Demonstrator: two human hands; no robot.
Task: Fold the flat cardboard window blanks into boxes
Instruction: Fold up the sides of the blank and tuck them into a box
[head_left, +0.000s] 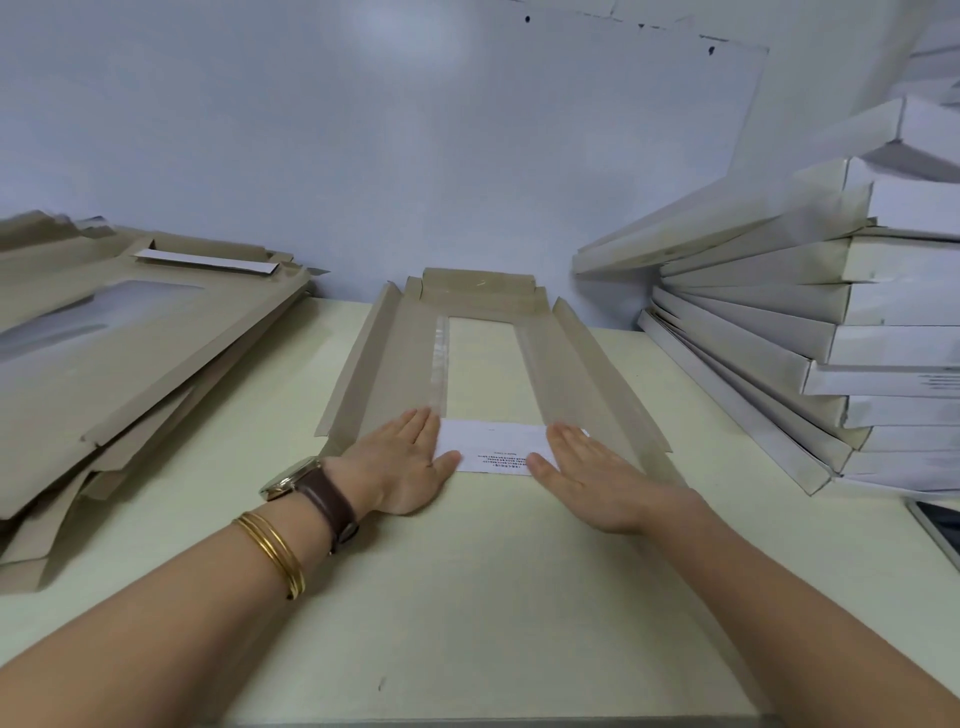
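Observation:
One cardboard window blank (405, 358) lies brown side up on the table's middle, its long side flaps raised and its far end flap partly folded. The near end flap (493, 449) is folded over, showing its white printed face. My left hand (402, 460) lies flat with straight fingers on the flap's left end. My right hand (587, 465) presses flat on the flap's right end. A clear film window fills the blank's centre.
A pile of flat brown blanks (124, 358) covers the left of the pale table (467, 597). A leaning stack of folded white boxes (831, 312) stands at the right. A dark flat device (940, 525) lies at the right edge. A wall rises behind.

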